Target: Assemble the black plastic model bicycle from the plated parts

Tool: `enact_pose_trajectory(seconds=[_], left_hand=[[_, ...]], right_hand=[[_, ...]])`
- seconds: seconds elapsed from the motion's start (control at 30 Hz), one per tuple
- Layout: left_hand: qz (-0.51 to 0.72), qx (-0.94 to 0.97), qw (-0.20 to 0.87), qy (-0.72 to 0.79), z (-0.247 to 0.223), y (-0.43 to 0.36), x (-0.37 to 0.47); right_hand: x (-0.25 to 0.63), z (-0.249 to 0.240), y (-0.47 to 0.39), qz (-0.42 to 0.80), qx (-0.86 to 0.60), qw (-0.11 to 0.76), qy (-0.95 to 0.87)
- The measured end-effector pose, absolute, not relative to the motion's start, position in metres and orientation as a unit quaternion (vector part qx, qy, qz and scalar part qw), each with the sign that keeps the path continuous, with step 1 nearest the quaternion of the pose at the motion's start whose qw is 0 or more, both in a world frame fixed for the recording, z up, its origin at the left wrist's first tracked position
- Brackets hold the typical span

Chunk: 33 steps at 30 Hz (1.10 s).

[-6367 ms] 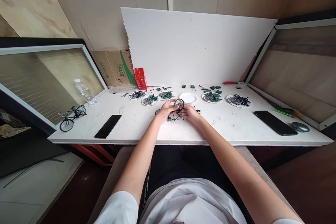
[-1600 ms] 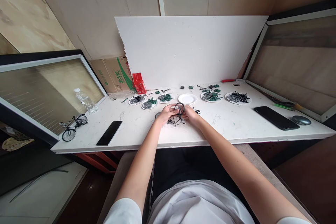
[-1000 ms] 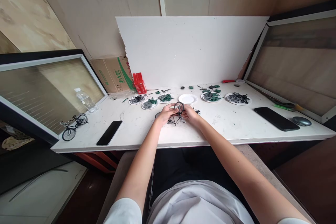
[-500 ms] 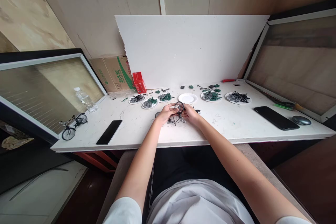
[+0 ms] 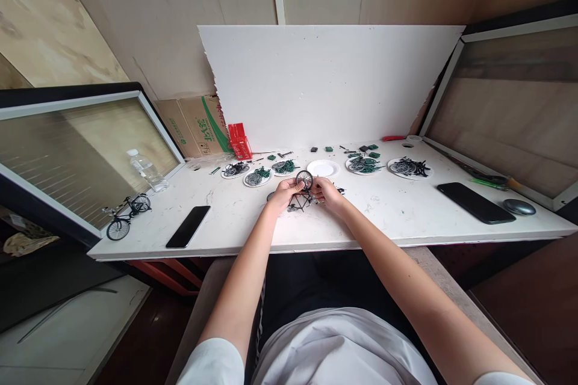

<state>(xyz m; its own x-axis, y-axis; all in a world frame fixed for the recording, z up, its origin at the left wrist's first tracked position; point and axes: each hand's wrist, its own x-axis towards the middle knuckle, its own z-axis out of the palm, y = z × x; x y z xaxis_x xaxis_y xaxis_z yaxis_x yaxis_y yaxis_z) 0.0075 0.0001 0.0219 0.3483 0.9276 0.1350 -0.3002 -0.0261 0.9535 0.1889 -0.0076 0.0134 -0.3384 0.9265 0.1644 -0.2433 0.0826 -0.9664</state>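
Near the table's middle, my left hand is closed on a small black model bicycle, its thumb at the upright spoked wheel. My right hand is at the other side of the same model, fingers curled in and closed at its right end; their exact grip is partly hidden. The dark thin frame of the model shows below and between the hands. Bits of black parts stick out beyond the right hand. Behind the hands lies a bare white paper plate.
Several paper plates with green, grey and black parts line the back. A finished-looking model bicycle stands at left by a phone. At right lie a larger black phone and a grey mouse-like object. A red box stands behind.
The raised wheel has shifted slightly left and down, tilting away from my right fingers. Both hands stay at the model bicycle.
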Motion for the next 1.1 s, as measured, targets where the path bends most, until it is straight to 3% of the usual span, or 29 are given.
enact_pose_trajectory(seconds=[0.37, 0.53, 0.7, 0.9, 1.1], left_hand=[[0.585, 0.389, 0.643, 0.303, 0.023, 0.008, -0.001], [0.616, 0.359, 0.635, 0.299, 0.022, 0.01, 0.0], [0.657, 0.329, 0.61, 0.297, 0.022, 0.013, 0.0], [0.674, 0.293, 0.597, 0.322, 0.023, 0.015, -0.002], [0.682, 0.291, 0.59, 0.319, 0.024, 0.014, -0.002]], right_hand=[[0.194, 0.016, -0.002, 0.543, -0.399, 0.542, -0.502], [0.193, 0.011, 0.0, 0.412, -0.457, 0.543, -0.57], [0.195, 0.002, -0.003, 0.247, -0.484, 0.431, -0.72], [0.2, 0.0, -0.008, 0.228, -0.474, 0.343, -0.778], [0.197, 0.003, -0.011, 0.181, -0.506, 0.31, -0.784]])
